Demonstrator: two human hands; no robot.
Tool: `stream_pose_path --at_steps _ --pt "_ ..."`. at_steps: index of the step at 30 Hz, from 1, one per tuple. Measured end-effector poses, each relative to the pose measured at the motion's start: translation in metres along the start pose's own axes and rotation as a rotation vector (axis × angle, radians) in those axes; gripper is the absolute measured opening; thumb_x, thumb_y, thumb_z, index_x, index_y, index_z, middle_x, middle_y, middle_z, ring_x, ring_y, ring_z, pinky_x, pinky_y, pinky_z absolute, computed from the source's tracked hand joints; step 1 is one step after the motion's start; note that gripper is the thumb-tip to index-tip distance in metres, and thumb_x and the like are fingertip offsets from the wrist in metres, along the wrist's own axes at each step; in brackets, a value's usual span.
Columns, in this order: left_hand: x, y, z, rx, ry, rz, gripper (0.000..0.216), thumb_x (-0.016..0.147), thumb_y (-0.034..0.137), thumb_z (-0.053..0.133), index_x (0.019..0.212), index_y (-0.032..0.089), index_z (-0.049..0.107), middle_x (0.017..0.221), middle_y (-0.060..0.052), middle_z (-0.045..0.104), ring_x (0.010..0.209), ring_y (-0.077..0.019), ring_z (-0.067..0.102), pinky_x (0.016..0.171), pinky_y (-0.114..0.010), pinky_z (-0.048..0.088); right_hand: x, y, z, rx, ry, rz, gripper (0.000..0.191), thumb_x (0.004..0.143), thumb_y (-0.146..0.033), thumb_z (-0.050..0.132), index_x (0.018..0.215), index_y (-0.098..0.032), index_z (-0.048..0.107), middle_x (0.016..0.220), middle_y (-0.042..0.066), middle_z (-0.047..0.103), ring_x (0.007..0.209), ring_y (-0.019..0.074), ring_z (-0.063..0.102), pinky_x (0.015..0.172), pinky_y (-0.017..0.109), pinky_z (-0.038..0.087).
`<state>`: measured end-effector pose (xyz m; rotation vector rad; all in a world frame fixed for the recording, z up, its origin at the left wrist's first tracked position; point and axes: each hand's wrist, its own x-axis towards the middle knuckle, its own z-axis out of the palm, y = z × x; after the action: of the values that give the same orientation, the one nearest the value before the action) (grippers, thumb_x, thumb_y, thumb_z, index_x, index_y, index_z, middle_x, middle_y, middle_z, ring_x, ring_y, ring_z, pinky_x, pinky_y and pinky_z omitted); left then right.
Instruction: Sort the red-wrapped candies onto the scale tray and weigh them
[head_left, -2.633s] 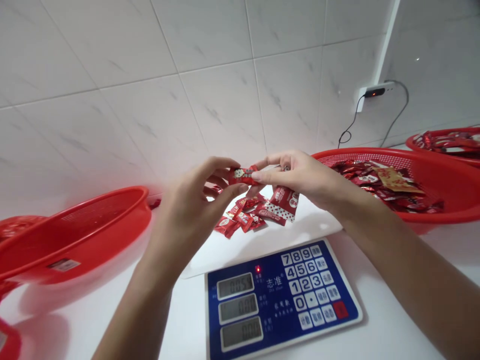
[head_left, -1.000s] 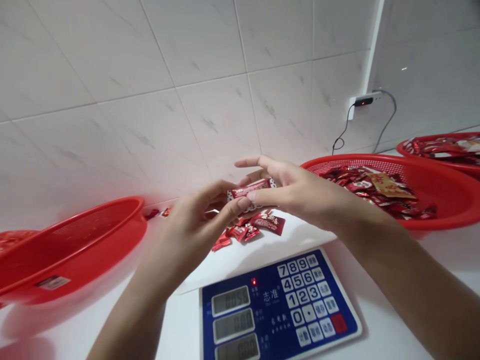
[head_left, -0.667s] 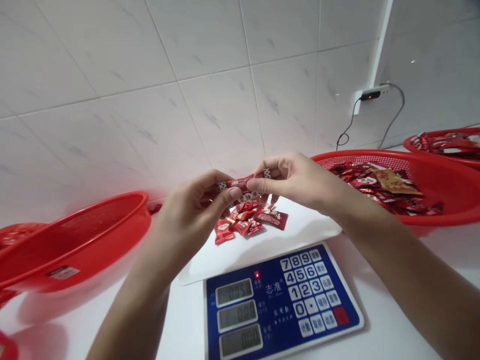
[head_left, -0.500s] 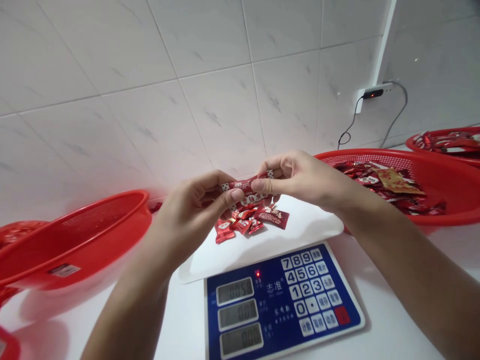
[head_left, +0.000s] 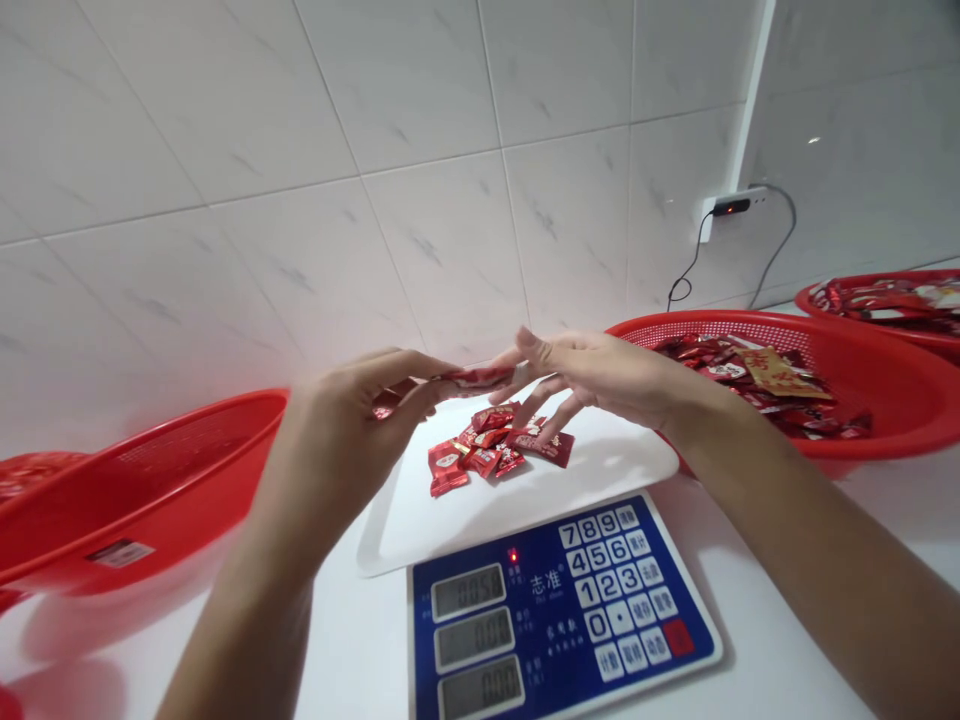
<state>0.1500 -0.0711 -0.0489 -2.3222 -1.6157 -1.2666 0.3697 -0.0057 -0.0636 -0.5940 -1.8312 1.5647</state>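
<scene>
Pinched between the thumb and fingers of my left hand (head_left: 352, 425) is a red candy packet (head_left: 480, 377), blurred and turned edge-on above the scale. My right hand (head_left: 600, 375) is at the packet's other end, thumb raised and fingers spread apart; its fingertips reach down over the pan. Several red wrapped candies (head_left: 487, 440) lie in a small pile on the white pan (head_left: 420, 535) of a digital scale. The blue scale panel (head_left: 555, 610) has number keys and three displays, with a red light lit.
A red basket (head_left: 907, 400) of wrapped candies stands to the right, with another filled red basket (head_left: 885, 278) behind it. At left are red baskets, the nearest one (head_left: 195, 500) bearing a label. A power strip (head_left: 731, 207) with cables is on the tiled wall.
My right hand has opened, its thumb lifting off the packet it was pinching. The packet has tilted edge-on in my left hand. The view has shifted slightly.
</scene>
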Motion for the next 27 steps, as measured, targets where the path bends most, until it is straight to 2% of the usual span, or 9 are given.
stream_pose_path --at_steps 2,5,9,12,14,15,19,23,27 --pt "-0.002 0.006 0.003 0.036 0.080 0.072 0.016 0.089 0.037 0.065 0.087 0.027 0.077 0.089 -0.001 0.076 0.079 -0.0187 0.069 0.070 -0.030 0.052 0.002 0.001 0.002 0.010 0.051 0.022 0.033 0.096 -0.044 0.067 0.108 -0.013 0.071 0.102 0.013 0.073 0.077 0.0176 0.071 0.061 0.028 0.062" --pt "-0.005 0.013 0.003 -0.031 0.012 0.150 0.014 0.087 0.039 0.070 0.089 0.026 0.076 0.102 -0.003 0.075 0.089 -0.0197 0.070 0.077 -0.030 0.055 0.004 0.000 0.005 0.021 0.140 -0.036 0.019 0.094 -0.019 0.069 0.111 -0.013 0.068 0.100 0.009 0.073 0.079 0.0139 0.071 0.069 0.024 0.062" --pt "-0.003 0.007 0.002 -0.215 -0.047 -0.026 0.039 0.082 0.055 0.075 0.108 0.025 0.072 0.107 -0.006 0.074 0.094 -0.0226 0.071 0.075 -0.029 0.058 0.006 -0.001 0.007 -0.020 0.263 -0.108 0.024 0.087 -0.007 0.072 0.109 -0.013 0.065 0.092 0.006 0.071 0.077 0.0135 0.070 0.063 0.023 0.061" --pt "0.000 -0.001 0.004 -0.257 -0.291 -0.168 0.041 0.087 0.059 0.068 0.103 0.022 0.073 0.092 -0.007 0.076 0.081 -0.0221 0.071 0.063 -0.027 0.056 0.005 -0.001 0.008 -0.010 0.220 -0.135 0.027 0.083 -0.004 0.073 0.106 -0.014 0.065 0.087 0.003 0.069 0.075 0.0136 0.071 0.064 0.024 0.062" --pt "0.001 -0.003 0.007 -0.271 -0.475 -0.179 0.038 0.091 0.056 0.062 0.095 0.020 0.074 0.082 -0.006 0.074 0.072 -0.0210 0.068 0.057 -0.027 0.053 0.005 -0.001 0.008 0.000 0.205 -0.136 0.025 0.082 -0.002 0.073 0.103 -0.014 0.065 0.083 0.002 0.068 0.075 0.0139 0.071 0.067 0.025 0.063" --pt "0.001 -0.003 0.009 -0.260 -0.495 -0.163 0.036 0.093 0.054 0.060 0.092 0.020 0.073 0.079 -0.006 0.073 0.068 -0.0200 0.066 0.055 -0.027 0.051 0.004 -0.001 0.007 0.003 0.196 -0.131 0.024 0.082 -0.002 0.073 0.101 -0.014 0.066 0.081 0.002 0.068 0.074 0.0137 0.071 0.067 0.025 0.063" --pt "0.001 0.000 0.010 -0.179 -0.417 -0.046 0.029 0.095 0.045 0.059 0.083 0.022 0.071 0.072 -0.001 0.068 0.061 -0.0153 0.057 0.051 -0.024 0.043 0.003 -0.002 0.002 0.024 0.139 -0.109 0.021 0.082 -0.003 0.073 0.101 -0.012 0.067 0.074 0.000 0.067 0.067 0.0117 0.069 0.064 0.023 0.061" --pt "0.002 0.000 0.009 -0.168 -0.443 -0.061 0.030 0.093 0.045 0.058 0.077 0.021 0.069 0.064 0.000 0.059 0.055 -0.0144 0.051 0.048 -0.024 0.038 0.004 -0.002 -0.002 0.037 0.105 -0.089 0.021 0.081 -0.004 0.072 0.100 -0.012 0.068 0.073 0.000 0.067 0.066 0.0127 0.069 0.064 0.025 0.061" --pt "0.001 -0.005 0.016 -0.093 -0.440 -0.100 0.037 0.093 0.049 0.052 0.074 0.021 0.065 0.064 -0.001 0.059 0.055 -0.0162 0.050 0.048 -0.026 0.037 0.007 0.002 -0.005 -0.099 0.216 -0.065 0.012 0.084 -0.007 0.069 0.093 -0.015 0.069 0.076 0.001 0.068 0.068 0.0133 0.068 0.063 0.025 0.059"
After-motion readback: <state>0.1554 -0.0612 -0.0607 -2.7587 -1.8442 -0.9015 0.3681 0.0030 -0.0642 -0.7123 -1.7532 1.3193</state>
